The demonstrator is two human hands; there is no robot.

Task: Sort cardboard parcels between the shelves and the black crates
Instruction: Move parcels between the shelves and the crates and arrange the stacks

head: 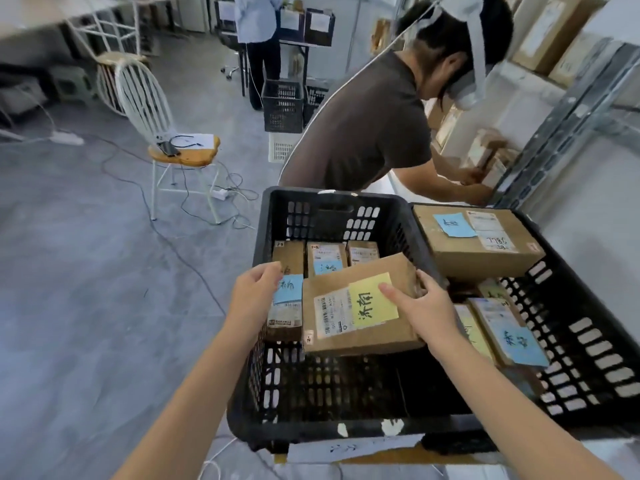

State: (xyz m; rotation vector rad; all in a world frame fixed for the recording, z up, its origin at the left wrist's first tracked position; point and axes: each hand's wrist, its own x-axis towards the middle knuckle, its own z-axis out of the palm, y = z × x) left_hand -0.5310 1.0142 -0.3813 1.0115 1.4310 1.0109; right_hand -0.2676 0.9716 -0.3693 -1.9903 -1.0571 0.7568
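The near rim of the black crate (311, 431) sits under my forearms. My right grip (429, 310) clasps the yellow-noted parcel (336, 313), thumb on its label, tilted over the crate's middle. My left grip (256, 289) pinches the blue-noted parcel (287, 306) by the left wall, probably steadying the row to open a slot.

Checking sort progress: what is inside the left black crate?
Three parcels behind, two showing blue notes, and the yellow-note parcel gripped by the right hand. It hides whatever lies beneath.
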